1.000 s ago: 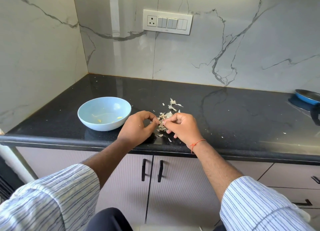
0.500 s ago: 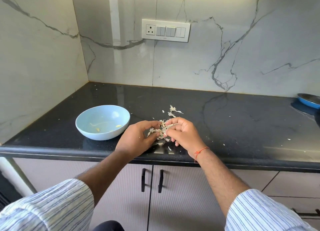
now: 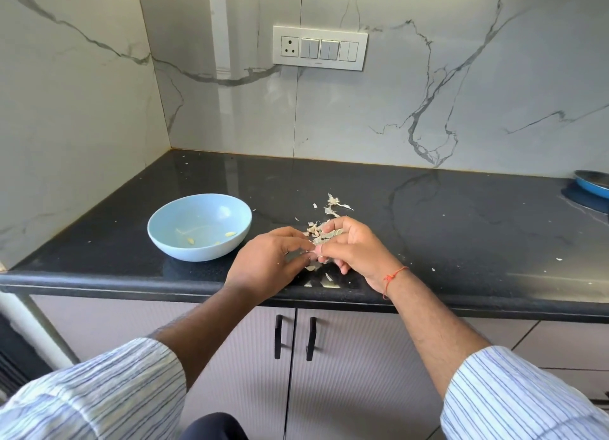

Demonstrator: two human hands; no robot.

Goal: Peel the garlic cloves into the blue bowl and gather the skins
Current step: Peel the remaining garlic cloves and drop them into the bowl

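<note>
Papery skins (image 3: 324,233), one heap on the black counter (image 3: 461,235); left hand (image 3: 268,263) and right hand (image 3: 354,250) pinch a small piece together. One blue bowl (image 3: 199,227), left, holding three cloves (image 3: 230,234).

A white switch panel (image 3: 320,48) with one socket is mounted on the marble back wall (image 3: 428,93). A blue pan (image 3: 593,183) sits at the black countertop's (image 3: 461,228) right edge. Two black handles (image 3: 295,337) mark the cabinet doors below.
</note>
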